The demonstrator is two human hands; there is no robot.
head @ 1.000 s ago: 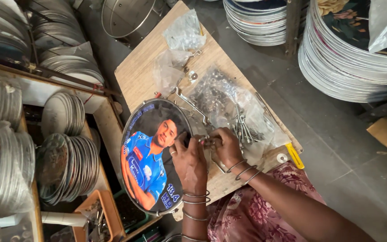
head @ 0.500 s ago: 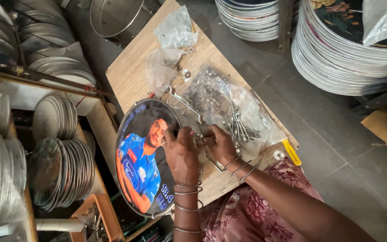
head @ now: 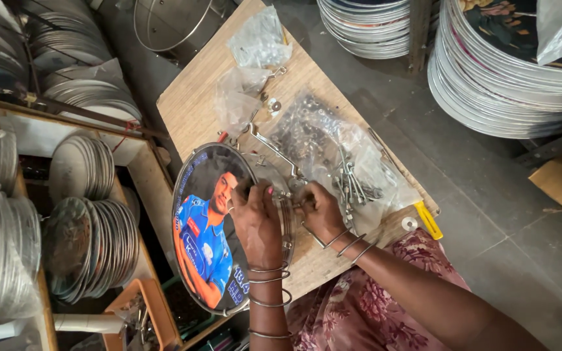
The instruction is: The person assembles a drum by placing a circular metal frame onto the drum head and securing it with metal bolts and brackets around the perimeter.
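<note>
The round metal-rimmed plate printed with a figure in blue (head: 213,227) stands tilted on the wooden board (head: 196,97), long axis toward the person. The left hand (head: 258,224) grips its rim; the right hand (head: 317,208) pinches the rim beside it.

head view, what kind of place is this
Probably a small workshop that assembles round printed trays. Stacks of metal discs stand around, a wooden board carries bags of screws, and both hands work at the rim of a printed tray.
</note>
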